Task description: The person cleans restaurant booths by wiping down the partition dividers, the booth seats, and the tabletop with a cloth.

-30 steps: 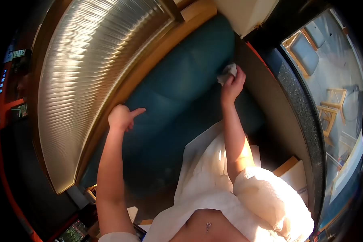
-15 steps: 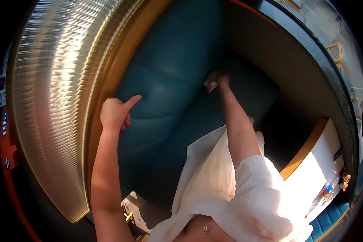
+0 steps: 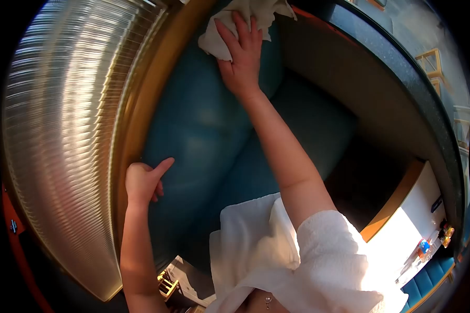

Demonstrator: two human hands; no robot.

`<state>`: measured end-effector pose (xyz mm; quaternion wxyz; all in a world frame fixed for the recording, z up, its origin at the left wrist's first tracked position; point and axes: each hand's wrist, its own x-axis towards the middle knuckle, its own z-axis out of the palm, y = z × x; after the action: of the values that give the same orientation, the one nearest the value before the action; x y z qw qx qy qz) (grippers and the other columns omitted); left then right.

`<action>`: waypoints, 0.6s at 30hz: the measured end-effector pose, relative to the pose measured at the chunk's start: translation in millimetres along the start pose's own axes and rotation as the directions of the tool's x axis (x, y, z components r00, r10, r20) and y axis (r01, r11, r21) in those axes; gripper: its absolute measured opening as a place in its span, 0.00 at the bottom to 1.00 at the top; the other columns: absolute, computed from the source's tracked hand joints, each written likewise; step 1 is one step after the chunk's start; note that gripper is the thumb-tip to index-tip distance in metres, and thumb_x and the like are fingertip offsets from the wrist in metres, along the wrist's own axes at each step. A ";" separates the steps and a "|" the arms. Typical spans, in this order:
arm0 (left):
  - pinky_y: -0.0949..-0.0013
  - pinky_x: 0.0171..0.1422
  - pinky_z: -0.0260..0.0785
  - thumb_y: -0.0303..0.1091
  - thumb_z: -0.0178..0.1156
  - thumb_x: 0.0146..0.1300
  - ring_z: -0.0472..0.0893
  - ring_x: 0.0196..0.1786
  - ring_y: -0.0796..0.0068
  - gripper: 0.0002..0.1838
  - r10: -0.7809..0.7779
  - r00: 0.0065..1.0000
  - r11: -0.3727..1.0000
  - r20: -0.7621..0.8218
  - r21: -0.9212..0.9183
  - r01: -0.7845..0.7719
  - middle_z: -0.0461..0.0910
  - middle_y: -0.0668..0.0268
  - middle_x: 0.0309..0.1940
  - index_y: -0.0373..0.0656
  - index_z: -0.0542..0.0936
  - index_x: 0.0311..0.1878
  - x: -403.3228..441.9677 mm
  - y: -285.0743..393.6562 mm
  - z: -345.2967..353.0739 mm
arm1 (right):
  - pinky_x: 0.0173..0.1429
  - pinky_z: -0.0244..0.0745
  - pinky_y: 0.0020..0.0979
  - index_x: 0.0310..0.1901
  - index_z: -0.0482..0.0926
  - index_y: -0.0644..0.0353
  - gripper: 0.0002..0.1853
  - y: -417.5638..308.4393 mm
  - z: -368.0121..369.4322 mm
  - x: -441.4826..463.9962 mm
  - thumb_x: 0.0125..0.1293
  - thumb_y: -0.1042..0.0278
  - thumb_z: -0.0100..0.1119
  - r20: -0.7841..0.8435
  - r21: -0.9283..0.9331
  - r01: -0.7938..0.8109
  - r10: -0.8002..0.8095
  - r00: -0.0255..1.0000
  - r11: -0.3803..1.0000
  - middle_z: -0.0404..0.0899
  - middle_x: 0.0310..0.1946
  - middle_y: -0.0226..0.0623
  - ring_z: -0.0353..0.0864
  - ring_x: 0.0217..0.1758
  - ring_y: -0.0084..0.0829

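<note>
My right hand [image 3: 243, 62] reaches to the far top of the teal padded bench back [image 3: 193, 122]. Its fingers are spread over a crumpled pale cloth [image 3: 216, 41], pressing it against the padding near the upper edge. Nearer to me, my left hand [image 3: 143, 181] rests by the wooden trim [image 3: 129, 122] along the bench back. The thumb sticks out over the padding while the other fingers are curled under and partly hidden; I see no object in them. Below the back, the teal seat [image 3: 310, 122] lies in shade.
A ribbed translucent panel [image 3: 62, 141] rises left of the trim. On the right is a dark partition [image 3: 324, 57] with a stone-like top [image 3: 386, 47]. A white table [image 3: 402, 224] with a wooden edge carries small colourful items [image 3: 424, 246]. My white garment [image 3: 245, 235] hangs over the seat.
My right hand has moved with the cloth from the seat's far corner up to the top of the bench back, and the cloth is now spread out. My left hand appears slightly lower in view.
</note>
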<state>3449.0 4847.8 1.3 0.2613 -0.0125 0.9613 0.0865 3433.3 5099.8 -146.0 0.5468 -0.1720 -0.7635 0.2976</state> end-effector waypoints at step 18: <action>0.75 0.08 0.51 0.41 0.70 0.51 0.62 0.04 0.79 0.29 -0.102 0.993 0.990 -0.064 -0.101 0.096 0.66 0.66 0.02 0.37 0.68 0.03 5.2 -1.8 -3.1 | 0.67 0.57 0.30 0.63 0.63 0.71 0.40 188.5 52.1 -255.5 0.67 0.36 0.39 0.152 0.318 -0.941 0.973 0.171 0.116 0.66 0.62 0.52 0.64 0.66 0.39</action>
<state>3443.1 4845.6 0.9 0.2310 -0.0759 0.9626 0.1197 3460.2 5079.7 -465.9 0.2820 -0.5378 -0.3817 0.6968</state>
